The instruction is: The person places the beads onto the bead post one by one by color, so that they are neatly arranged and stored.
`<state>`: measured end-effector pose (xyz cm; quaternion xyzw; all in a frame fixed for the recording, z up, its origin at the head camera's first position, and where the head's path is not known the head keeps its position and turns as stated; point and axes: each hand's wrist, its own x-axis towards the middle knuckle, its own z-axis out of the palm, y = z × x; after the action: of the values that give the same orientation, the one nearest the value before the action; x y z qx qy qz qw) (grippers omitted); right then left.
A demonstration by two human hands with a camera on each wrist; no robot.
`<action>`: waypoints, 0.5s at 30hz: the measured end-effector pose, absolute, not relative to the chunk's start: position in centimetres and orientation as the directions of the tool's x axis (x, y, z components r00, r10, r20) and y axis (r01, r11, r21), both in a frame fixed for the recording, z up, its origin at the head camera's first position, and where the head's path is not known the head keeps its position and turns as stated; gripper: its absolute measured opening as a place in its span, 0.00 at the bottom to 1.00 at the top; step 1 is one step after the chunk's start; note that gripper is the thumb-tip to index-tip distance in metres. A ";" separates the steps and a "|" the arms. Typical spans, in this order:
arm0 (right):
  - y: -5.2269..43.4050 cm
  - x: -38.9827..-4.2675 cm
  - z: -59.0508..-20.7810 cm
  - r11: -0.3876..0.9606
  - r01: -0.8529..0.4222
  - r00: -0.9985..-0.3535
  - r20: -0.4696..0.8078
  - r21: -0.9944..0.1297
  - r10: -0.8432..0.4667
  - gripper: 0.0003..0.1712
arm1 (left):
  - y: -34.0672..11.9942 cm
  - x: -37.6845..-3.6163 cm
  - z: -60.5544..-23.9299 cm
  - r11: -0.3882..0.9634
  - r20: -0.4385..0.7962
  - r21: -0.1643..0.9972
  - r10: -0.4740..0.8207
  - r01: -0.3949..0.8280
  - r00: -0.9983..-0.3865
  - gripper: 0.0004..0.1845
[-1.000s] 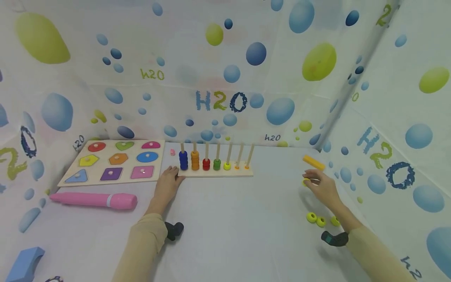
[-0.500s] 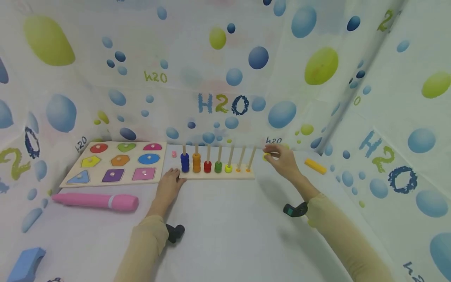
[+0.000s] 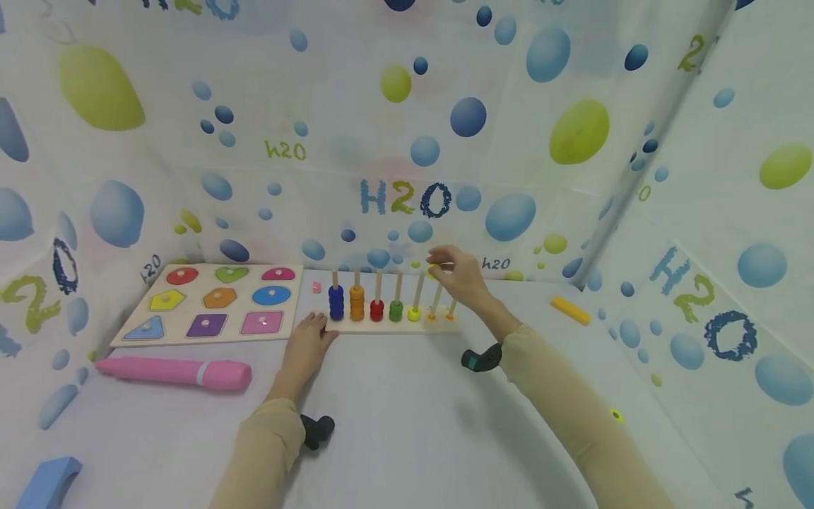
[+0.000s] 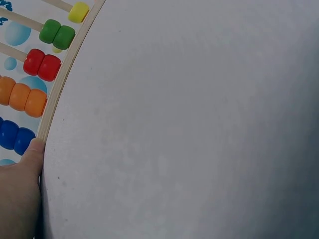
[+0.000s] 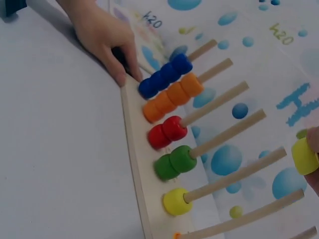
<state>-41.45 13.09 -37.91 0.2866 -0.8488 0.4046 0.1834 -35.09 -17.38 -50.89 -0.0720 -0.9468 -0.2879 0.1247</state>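
Right hand (image 3: 463,277) pinches a small, light, rigid yellow ring (image 5: 304,156) by its rim; left hand (image 3: 309,337), fingers relaxed, steadies the peg board (image 3: 388,324), frame centre.

yellow ring (image 5: 304,155), pink marker (image 3: 173,372), bubble-print backdrop (image 3: 407,141)

Head view overlooks the table; both close wrist views share the peg rack (image 3: 389,322).

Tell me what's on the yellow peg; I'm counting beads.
One yellow bead sits at the peg's base. The right hand holds another yellow bead near its tip, not yet threaded.
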 end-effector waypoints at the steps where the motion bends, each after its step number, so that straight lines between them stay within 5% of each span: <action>1: 12.8 -41.5 -38.0 0.512 -0.634 -0.769 0.538 -0.579 -0.345 0.17 | -17.4 -35.1 -51.0 0.826 0.284 0.522 0.066 0.212 -0.956 0.27; 15: 10.9 -42.3 -38.2 0.552 -0.602 -0.796 0.486 -0.577 -0.360 0.17 | -17.4 -35.0 -50.8 0.829 0.291 0.519 0.060 0.210 -0.955 0.26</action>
<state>-42.29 10.90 -38.18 0.2775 -0.8667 0.3834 0.1577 -35.03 -17.41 -50.78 -0.0714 -0.9470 -0.2839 0.1325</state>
